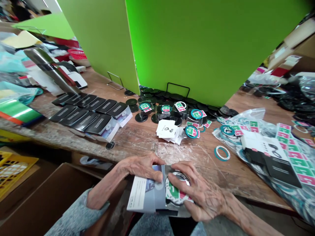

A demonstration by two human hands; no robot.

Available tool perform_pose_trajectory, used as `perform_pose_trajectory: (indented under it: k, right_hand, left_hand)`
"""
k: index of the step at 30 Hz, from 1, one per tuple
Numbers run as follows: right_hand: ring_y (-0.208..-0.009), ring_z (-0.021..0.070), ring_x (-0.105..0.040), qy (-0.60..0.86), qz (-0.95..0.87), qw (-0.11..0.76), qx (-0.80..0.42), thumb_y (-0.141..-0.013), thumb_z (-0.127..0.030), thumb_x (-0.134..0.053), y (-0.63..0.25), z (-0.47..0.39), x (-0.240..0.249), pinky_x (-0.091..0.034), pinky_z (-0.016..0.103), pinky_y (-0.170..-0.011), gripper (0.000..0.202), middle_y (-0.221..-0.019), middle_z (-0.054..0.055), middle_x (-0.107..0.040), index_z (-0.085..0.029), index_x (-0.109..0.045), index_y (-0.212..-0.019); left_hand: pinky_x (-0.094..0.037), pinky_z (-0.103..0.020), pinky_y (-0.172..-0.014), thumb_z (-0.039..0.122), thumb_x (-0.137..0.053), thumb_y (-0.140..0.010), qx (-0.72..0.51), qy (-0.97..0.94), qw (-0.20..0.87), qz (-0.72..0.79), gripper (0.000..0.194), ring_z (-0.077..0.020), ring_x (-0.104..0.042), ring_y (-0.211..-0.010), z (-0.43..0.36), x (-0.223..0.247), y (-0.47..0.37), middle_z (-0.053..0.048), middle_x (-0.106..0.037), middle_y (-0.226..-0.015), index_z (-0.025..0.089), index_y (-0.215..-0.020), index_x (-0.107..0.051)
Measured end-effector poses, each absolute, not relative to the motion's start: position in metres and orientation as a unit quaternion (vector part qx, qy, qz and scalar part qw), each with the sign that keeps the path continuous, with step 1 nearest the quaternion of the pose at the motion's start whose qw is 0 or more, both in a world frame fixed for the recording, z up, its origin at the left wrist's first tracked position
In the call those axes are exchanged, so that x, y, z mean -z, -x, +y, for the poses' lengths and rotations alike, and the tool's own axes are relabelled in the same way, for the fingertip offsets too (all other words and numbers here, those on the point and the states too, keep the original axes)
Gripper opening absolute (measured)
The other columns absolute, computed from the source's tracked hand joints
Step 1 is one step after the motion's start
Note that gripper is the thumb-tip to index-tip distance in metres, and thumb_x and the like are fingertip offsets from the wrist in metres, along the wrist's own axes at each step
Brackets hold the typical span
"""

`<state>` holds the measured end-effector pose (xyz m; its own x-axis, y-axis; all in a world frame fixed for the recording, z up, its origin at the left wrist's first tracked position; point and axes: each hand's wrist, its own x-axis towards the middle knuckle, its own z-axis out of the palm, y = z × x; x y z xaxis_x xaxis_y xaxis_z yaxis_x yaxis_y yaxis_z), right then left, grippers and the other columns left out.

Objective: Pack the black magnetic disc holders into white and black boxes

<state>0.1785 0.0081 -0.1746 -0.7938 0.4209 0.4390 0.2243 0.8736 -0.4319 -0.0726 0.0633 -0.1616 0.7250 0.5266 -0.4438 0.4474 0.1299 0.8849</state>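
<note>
My left hand [144, 167] is closed on a small printed cardboard box [140, 193], its thumb lying on the grey-blue face. My right hand [203, 190] grips a clear plastic packet [172, 195] against the right-hand end of that box. Inside the packet show a white ring and a green and red label; part of it is hidden by my fingers. Whether the packet reaches into the box, I cannot tell. Both hands are at the table's front edge. Beyond them lie folded white leaflets [166, 129] and several packets with teal rings [192, 131].
Two rows of black-topped boxes [98, 124] stand at the left, near a steel thermos [51, 70]. Green panels [209, 49] rise behind black discs [172, 96]. A loose ring pair [222, 153] and a plastic bag [248, 121] with label sheets lie right. An open carton [56, 196] sits below left.
</note>
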Motion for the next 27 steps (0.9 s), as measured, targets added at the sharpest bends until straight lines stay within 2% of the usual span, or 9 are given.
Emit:
perform_pose_trajectory:
  k: [5,8,10,14,19,21,23,25,27]
  right_hand:
    - [-0.123,0.0310,-0.034,0.191,-0.914,0.289,-0.213,-0.083,-0.028,-0.042,-0.176,0.013,0.181,-0.042,0.051,-0.097,0.066,-0.136,0.016,-0.025,-0.018,-0.023,-0.145]
    - [-0.130,0.0338,-0.028,0.215,-0.916,0.285,-0.185,-0.087,-0.045,-0.046,-0.179,0.023,0.175,-0.038,0.054,-0.100,0.069,-0.142,0.017,-0.019,-0.019,-0.022,-0.146]
    - [-0.132,0.0346,-0.026,0.225,-0.921,0.280,-0.153,-0.087,-0.051,-0.048,-0.179,0.031,0.172,-0.036,0.056,-0.102,0.073,-0.145,0.018,-0.017,-0.019,-0.020,-0.147]
    - [-0.129,0.0316,-0.032,0.237,-0.911,0.317,-0.111,-0.086,-0.036,-0.051,-0.173,0.037,0.182,-0.040,0.052,-0.100,0.070,-0.139,0.018,-0.028,-0.016,-0.022,-0.146]
    - [-0.123,0.0336,-0.039,0.259,-0.906,0.322,-0.098,-0.080,-0.031,-0.056,-0.159,0.032,0.218,-0.047,0.051,-0.093,0.073,-0.132,0.021,-0.034,-0.011,-0.027,-0.143]
    - [-0.122,0.0337,-0.041,0.262,-0.904,0.322,-0.099,-0.079,-0.030,-0.056,-0.154,0.029,0.226,-0.048,0.050,-0.091,0.073,-0.132,0.021,-0.035,-0.011,-0.027,-0.143]
    - [-0.120,0.0334,-0.043,0.265,-0.903,0.323,-0.101,-0.079,-0.030,-0.057,-0.152,0.028,0.230,-0.049,0.049,-0.089,0.074,-0.131,0.021,-0.037,-0.011,-0.027,-0.143]
    - [-0.119,0.0339,-0.044,0.267,-0.904,0.319,-0.100,-0.078,-0.030,-0.058,-0.151,0.027,0.230,-0.050,0.049,-0.088,0.074,-0.129,0.022,-0.038,-0.011,-0.028,-0.143]
    - [-0.120,0.0346,-0.043,0.266,-0.907,0.310,-0.100,-0.078,-0.031,-0.059,-0.152,0.027,0.231,-0.049,0.051,-0.090,0.073,-0.130,0.022,-0.039,-0.010,-0.029,-0.142]
  left_hand:
    - [-0.044,-0.024,-0.061,0.073,-0.066,-0.060,-0.027,-0.621,0.702,0.347,0.070,-0.0167,-0.056,-0.071,0.066,0.164,0.074,-0.004,-0.069,-0.090,0.018,-0.104,-0.069]
    - [-0.044,-0.024,-0.066,0.066,-0.073,-0.058,-0.063,-0.600,0.720,0.343,0.071,-0.0172,-0.058,-0.079,0.077,0.154,0.071,-0.003,-0.067,-0.098,0.019,-0.111,-0.065]
    - [-0.044,-0.022,-0.066,0.059,-0.076,-0.059,-0.078,-0.612,0.710,0.340,0.068,-0.0153,-0.056,-0.079,0.087,0.147,0.068,-0.002,-0.066,-0.098,0.019,-0.112,-0.063]
    - [-0.039,-0.021,-0.062,0.051,-0.075,-0.065,-0.090,-0.660,0.650,0.366,0.049,-0.0117,-0.051,-0.071,0.102,0.150,0.066,0.002,-0.060,-0.082,0.016,-0.096,-0.062]
    - [-0.037,-0.023,-0.063,0.061,-0.066,-0.070,-0.072,-0.758,0.490,0.425,0.045,-0.0144,-0.051,-0.071,0.095,0.157,0.076,0.002,-0.057,-0.075,0.017,-0.080,-0.062]
    - [-0.039,-0.026,-0.067,0.067,-0.064,-0.067,-0.034,-0.793,0.412,0.447,0.052,-0.0181,-0.054,-0.074,0.082,0.153,0.081,0.000,-0.060,-0.079,0.020,-0.089,-0.064]
    - [-0.041,-0.036,-0.081,0.073,-0.068,-0.055,-0.019,-0.825,0.324,0.462,0.074,-0.0266,-0.056,-0.089,0.063,0.149,0.085,-0.005,-0.062,-0.095,0.022,-0.109,-0.061]
    - [-0.033,-0.051,-0.097,0.075,-0.072,-0.043,-0.014,-0.839,0.243,0.486,0.104,-0.0370,-0.049,-0.107,0.042,0.149,0.084,-0.012,-0.057,-0.113,0.019,-0.127,-0.051]
    - [-0.026,-0.061,-0.101,0.067,-0.075,-0.043,0.003,-0.826,0.198,0.527,0.114,-0.0418,-0.042,-0.115,0.023,0.151,0.082,-0.017,-0.052,-0.122,0.015,-0.138,-0.039]
